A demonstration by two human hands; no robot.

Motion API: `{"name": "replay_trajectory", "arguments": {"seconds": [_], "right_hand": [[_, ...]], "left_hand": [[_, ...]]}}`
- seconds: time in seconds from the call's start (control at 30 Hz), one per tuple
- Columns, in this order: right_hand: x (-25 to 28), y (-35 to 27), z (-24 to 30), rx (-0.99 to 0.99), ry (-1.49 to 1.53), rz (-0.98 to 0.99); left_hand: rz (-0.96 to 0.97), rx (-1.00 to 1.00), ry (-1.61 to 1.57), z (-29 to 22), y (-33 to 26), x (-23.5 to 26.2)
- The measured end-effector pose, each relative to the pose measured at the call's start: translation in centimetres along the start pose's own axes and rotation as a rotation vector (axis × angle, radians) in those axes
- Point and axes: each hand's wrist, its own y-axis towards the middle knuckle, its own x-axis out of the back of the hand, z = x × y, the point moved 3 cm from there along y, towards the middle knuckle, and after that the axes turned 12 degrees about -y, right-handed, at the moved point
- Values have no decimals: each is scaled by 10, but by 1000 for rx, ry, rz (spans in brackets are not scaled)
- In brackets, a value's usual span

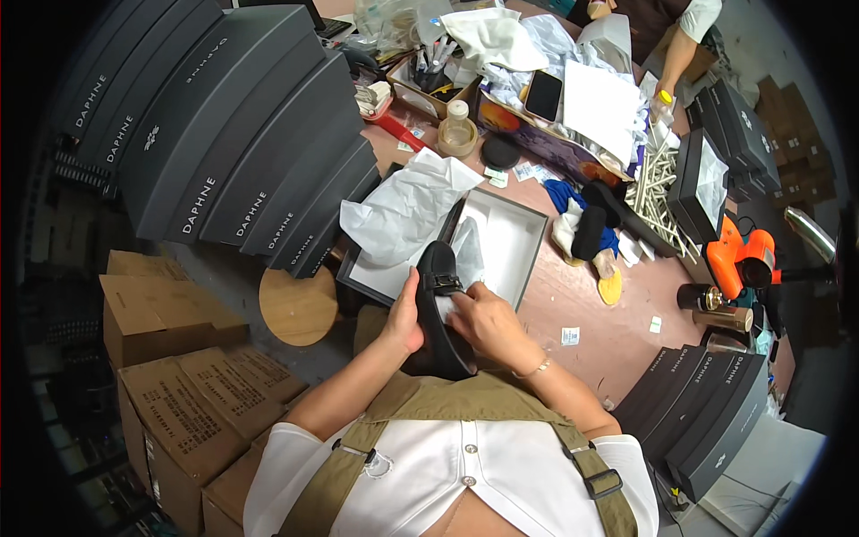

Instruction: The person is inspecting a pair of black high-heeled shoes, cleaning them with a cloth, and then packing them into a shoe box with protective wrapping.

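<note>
A black loafer [437, 259] with a buckled strap is held over my lap, toe pointing away. My left hand [406, 315] is closed round its left side. At the shoe's opening are the bent fingers of my right hand [490, 328], their tips partly hidden inside. Something whitish shows beside those fingertips; whether it is paper or lining I cannot tell. Just beyond the shoe lies an open grey shoebox [535, 240] with a white inside. Crumpled white tissue paper [407, 204] spreads over its left part, and a smaller tissue piece [467, 249] lies within.
Dark shoeboxes [259, 116] are piled high at left, above a round wooden stool [298, 306] and brown cartons [192, 394]. More shoeboxes [693, 412] stand at right near an orange heat gun [738, 255]. A jar [457, 134] and paper-filled box [573, 134] sit behind; another person's arm [680, 63] reaches in.
</note>
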Motion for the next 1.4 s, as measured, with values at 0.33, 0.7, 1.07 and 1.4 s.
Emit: {"name": "replay_trajectory", "arguments": {"seconds": [0.33, 0.7, 1.07, 1.4], "right_hand": [[-21, -5, -9, -23, 287, -101], [-53, 28, -32, -27, 240, -66], [-60, 43, -24, -86, 323, -138], [17, 35, -9, -57, 992, 108]], "left_hand": [[59, -34, -54, 5, -2, -4], [71, 19, 11, 3, 3, 4], [125, -20, 12, -3, -5, 0], [17, 51, 256, -33, -12, 23]]}}
